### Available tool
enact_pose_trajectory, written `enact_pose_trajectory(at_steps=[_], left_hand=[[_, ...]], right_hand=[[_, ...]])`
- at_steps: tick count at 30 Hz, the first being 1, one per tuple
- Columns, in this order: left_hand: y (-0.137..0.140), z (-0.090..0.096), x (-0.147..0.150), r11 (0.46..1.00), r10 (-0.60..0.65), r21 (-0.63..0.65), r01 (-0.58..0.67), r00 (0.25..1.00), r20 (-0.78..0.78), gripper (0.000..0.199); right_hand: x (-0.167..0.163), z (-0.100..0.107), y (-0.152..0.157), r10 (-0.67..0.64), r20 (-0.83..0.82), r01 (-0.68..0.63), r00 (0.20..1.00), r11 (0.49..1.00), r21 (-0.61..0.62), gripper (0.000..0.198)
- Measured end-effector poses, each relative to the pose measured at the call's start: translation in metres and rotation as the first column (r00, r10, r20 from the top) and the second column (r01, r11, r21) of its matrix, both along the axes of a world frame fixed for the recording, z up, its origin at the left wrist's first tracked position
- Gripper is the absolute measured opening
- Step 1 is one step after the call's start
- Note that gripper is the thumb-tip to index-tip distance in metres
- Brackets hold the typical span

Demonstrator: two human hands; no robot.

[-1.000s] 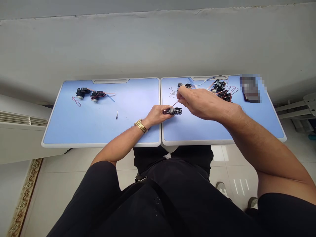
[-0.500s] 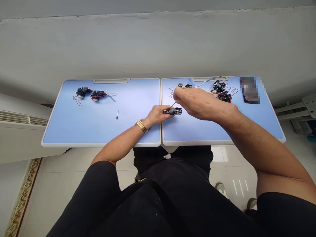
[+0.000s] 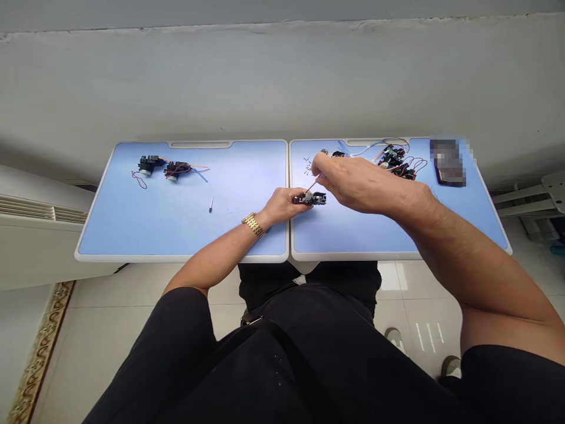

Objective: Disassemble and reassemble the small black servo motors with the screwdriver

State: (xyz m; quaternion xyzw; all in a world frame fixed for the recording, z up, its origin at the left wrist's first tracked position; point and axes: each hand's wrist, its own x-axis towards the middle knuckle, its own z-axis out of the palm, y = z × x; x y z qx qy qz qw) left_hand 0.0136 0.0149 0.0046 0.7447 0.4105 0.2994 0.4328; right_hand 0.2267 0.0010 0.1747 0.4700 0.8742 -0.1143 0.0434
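In my left hand (image 3: 282,205), with the fingers closed round it, is a small black mechanical assembly (image 3: 314,199) with grey parts, just above the right-hand tabletop. My right hand (image 3: 348,179) is closed on a screwdriver, its handle mostly hidden in the fingers. The screwdriver's thin shaft (image 3: 312,186) slants down to the left, and its tip meets the top of the assembly. Several tiny screws (image 3: 307,166) lie scattered beyond my hands. Another assembly (image 3: 338,153) sits partly hidden behind my right hand.
Two black assemblies with wires (image 3: 177,171) rest on the left tabletop (image 3: 132,235), near a small pen-like stick (image 3: 211,204). More wired assemblies (image 3: 392,158) lie at the back right, beside a blurred dark phone-like object (image 3: 449,162). A narrow seam (image 3: 289,235) divides the two tabletops.
My right hand has shifted very slightly, with the screwdriver still on the assembly. The left hand keeps its hold in almost the same place.
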Motion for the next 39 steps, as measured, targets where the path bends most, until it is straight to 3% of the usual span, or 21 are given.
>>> enact_pose_trajectory(at_steps=[9,16,24,32,39], left_hand=[[-0.001,0.001,0.001,1.000,-0.002,-0.006,0.002,1.000,-0.013,0.019],[0.000,0.000,0.000,1.000,-0.017,-0.005,0.017,1.000,-0.001,0.019],[-0.001,0.002,0.001,1.000,-0.012,0.000,0.012,1.000,0.003,0.016],[-0.001,0.002,0.001,1.000,-0.018,-0.011,0.018,1.000,0.006,0.017],[-0.002,0.004,0.002,1.000,-0.026,-0.006,0.026,1.000,-0.003,0.013]], right_hand=[[-0.010,-0.003,0.002,-0.147,0.123,0.133,0.981,0.984,0.118,0.039],[-0.002,0.000,0.001,-0.042,-0.014,0.042,0.999,0.999,-0.013,0.031],[-0.009,-0.005,0.001,-0.149,0.129,0.132,0.980,0.982,0.134,0.043],[-0.003,-0.001,0.000,-0.039,0.005,0.039,0.999,0.999,0.022,0.033],[-0.012,-0.006,0.001,-0.146,0.119,0.129,0.982,0.982,0.140,0.041]])
